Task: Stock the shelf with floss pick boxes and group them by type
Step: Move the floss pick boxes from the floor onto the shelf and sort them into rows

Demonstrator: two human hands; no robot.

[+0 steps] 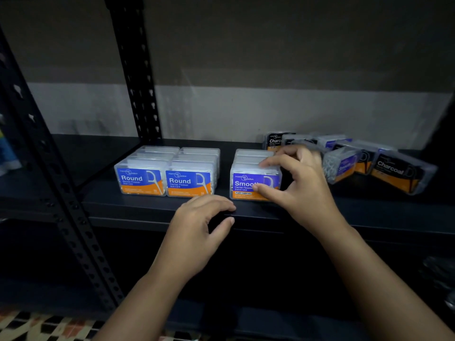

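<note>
Two rows of blue "Round" floss boxes (167,178) stand side by side on the black shelf (152,207). Right of them is a row of purple "Smooth" boxes (248,183). My right hand (298,183) grips the front Smooth box, thumb on its face and fingers over its top right. My left hand (197,225) hovers at the shelf's front edge with loosely curled fingers, holding nothing. A loose pile of boxes lies at the right, with a tilted "Charcoal" box (398,173) and a tilted purple box (342,166). An upright Charcoal box (273,141) stands behind my right hand.
A black perforated upright post (138,77) stands behind the Round boxes, another slanted post (49,168) at the left front. A grey wall backs the shelf. The shelf's left part (81,153) holds no boxes. A patterned floor (37,326) shows below.
</note>
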